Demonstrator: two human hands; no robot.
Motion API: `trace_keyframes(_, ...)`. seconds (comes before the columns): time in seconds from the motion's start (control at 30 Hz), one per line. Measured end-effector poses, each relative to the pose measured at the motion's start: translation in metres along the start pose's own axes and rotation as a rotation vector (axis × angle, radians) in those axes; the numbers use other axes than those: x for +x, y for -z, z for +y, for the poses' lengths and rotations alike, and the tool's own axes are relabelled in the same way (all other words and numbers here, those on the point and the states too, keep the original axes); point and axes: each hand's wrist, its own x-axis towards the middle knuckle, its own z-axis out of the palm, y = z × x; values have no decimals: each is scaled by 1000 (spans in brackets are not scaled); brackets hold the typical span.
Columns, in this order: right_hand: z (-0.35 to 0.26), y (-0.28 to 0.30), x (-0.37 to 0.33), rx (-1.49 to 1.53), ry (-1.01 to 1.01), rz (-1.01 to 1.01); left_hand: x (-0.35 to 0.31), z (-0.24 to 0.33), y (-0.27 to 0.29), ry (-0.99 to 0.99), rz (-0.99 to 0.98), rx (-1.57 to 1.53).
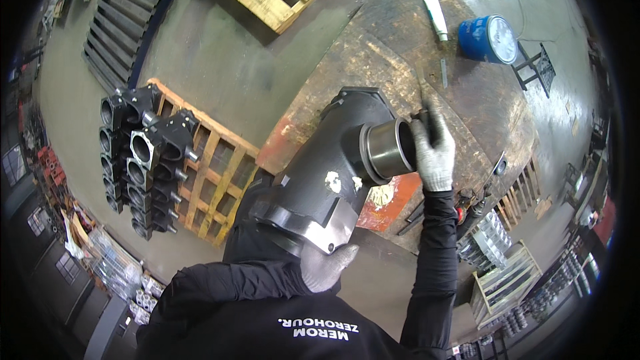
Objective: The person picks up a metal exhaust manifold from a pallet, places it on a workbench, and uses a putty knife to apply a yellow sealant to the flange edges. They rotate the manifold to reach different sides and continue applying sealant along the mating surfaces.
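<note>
Lying across the near edge of the desk [367,60], a black branched casting [310,167] covers part of that edge. Hands apart: the left hand [325,268] bears on the casting's near flange, fingers partly hidden; the right hand [435,152], fingers extended, lies against the mouth of the side branch [385,148]. Beside the desk's right edge: blue bucket [477,37], white tube [435,17], metal strip [443,73]. Left of the desk: black castings [140,160] crowding a wooden pallet [227,172].

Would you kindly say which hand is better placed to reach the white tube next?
Probably the right hand, beside the metal pipe, nearer the white tube on the table. The left hand is at the near end of the black casting, farther away.
</note>
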Motion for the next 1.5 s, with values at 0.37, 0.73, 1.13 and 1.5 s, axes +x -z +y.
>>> trace_keyframes(0.37, 54, 23, -73, 208, -36, 323, -10, 13, 23, 116, -198, 212)
trace_keyframes(0.73, 85, -23, -147, 312, 7, 634, 53, 113, 86, 199, -212, 810)
trace_keyframes(1.13, 173, -34, -132, 507, -220, 630, 126, 147, 128, 64, -124, 512)
trace_keyframes(1.5, 154, -19, -107, 38, 33, 533, 132, 151, 129, 52, -90, 456)
